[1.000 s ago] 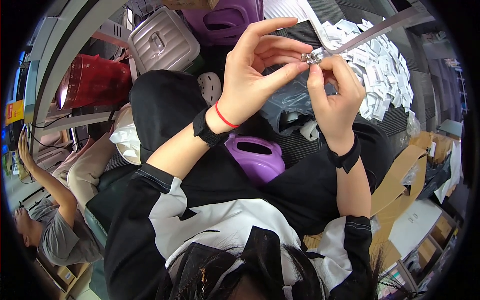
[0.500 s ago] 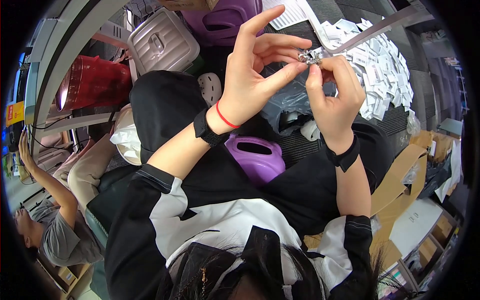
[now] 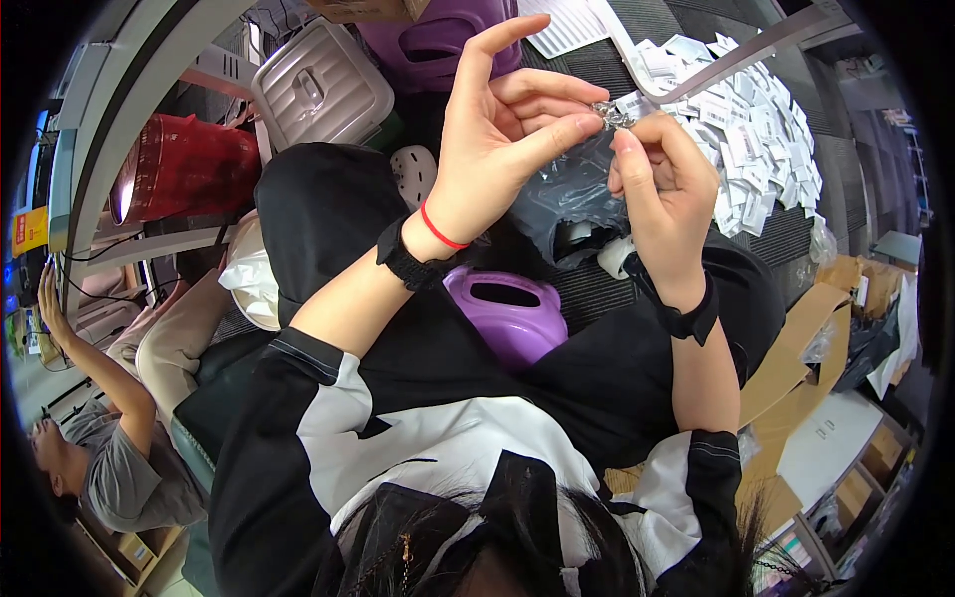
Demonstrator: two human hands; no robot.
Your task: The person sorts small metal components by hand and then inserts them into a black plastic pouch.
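In the head view, the left hand (image 3: 492,139) is pinching one side of a small shiny silvery piece (image 3: 615,116), its thumb and a lower finger closing on it while the index finger is pointing up and away. The right hand (image 3: 668,194) is meeting it from the other side, bent over, with thumb and index fingertips pressing at the piece's near right edge. The piece is sitting right at the fingertips, bridging the small gap between the two hands; its exact shape is too small to tell.

Just below the grip, a dark plastic bag (image 3: 567,204) is lying crumpled on the floor. To the right of the grip, a heap of white cards (image 3: 746,149) is spreading out, and a pale bar (image 3: 751,60) is slanting across above them. Nearer the body than the grip, a purple stool (image 3: 522,338) is showing between the person's legs. Well to the left of the grip, a grey lidded box (image 3: 323,85) is standing, with a red bucket (image 3: 199,169) farther out. At the far left, another person (image 3: 124,478) is raising an arm.
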